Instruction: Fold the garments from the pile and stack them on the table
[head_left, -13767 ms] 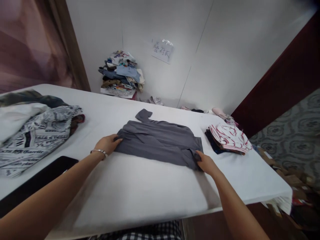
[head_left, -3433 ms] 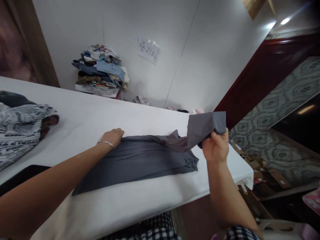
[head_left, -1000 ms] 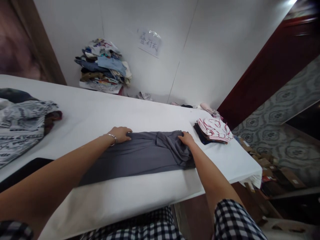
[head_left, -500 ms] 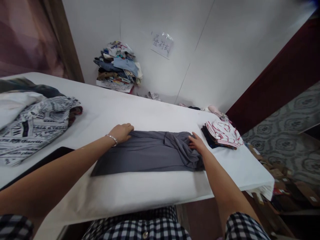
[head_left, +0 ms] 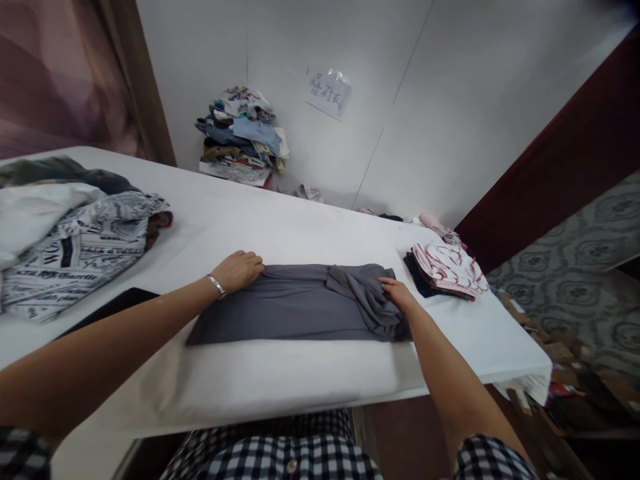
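A grey shirt (head_left: 295, 310) lies folded into a long strip across the white table, smooth on the left and bunched at its right end. My left hand (head_left: 239, 271), with a silver bracelet at the wrist, grips the shirt's far left corner with fingers drawn together. At the other end, my right hand (head_left: 399, 295) pinches the bunched cloth near the far right corner. The fingertips of both hands are partly hidden. Just right of my right hand sits a folded stack topped by a white and red garment (head_left: 447, 267).
A newspaper-print garment (head_left: 85, 247) lies heaped with other clothes on the left of the table (head_left: 310, 230). Part of a black item (head_left: 117, 307) shows behind my left forearm. Beyond the far edge stands a tall clothes pile (head_left: 243, 133); a paper sign (head_left: 327, 93) hangs above.
The fingers of my right hand have closed from a wider spread onto the cloth. My left fingers have drawn in slightly at their corner. The view has shifted a little.
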A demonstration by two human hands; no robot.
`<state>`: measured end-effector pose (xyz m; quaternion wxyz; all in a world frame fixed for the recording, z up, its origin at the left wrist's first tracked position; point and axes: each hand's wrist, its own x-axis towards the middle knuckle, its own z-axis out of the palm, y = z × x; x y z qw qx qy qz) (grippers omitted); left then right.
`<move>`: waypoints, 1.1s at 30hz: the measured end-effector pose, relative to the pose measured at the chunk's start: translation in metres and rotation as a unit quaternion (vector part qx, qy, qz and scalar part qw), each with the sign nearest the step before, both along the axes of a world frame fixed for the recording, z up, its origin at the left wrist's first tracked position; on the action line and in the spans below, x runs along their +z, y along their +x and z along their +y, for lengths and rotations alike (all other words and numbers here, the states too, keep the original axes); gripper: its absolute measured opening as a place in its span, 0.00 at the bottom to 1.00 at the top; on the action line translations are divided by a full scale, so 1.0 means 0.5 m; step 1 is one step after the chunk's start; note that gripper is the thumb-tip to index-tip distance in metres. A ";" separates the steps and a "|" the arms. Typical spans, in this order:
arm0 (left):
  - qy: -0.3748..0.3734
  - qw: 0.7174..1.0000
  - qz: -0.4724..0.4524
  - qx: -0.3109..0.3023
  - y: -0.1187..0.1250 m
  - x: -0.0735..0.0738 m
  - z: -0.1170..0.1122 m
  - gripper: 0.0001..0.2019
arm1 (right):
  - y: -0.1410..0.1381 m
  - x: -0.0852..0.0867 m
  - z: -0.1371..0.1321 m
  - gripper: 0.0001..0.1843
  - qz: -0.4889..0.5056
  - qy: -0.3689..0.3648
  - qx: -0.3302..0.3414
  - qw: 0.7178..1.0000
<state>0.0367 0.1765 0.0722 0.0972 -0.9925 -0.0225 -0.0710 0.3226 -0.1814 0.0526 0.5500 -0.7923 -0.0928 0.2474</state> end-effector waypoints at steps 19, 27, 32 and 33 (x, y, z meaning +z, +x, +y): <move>-0.073 0.994 0.067 0.046 -0.046 -0.012 -0.040 0.20 | -0.072 0.038 -0.030 0.25 -0.377 -0.197 0.121 0.897; -0.153 0.981 0.070 0.101 -0.039 -0.008 -0.040 0.24 | -0.122 0.040 -0.051 0.14 -0.449 -0.222 0.200 0.842; -0.200 0.972 -0.002 0.126 -0.025 0.018 -0.062 0.27 | -0.134 0.070 -0.076 0.14 -0.534 -0.039 0.147 0.832; -0.220 0.970 -0.023 0.101 -0.020 0.028 -0.084 0.28 | -0.143 0.074 -0.076 0.14 -0.543 -0.002 0.155 0.825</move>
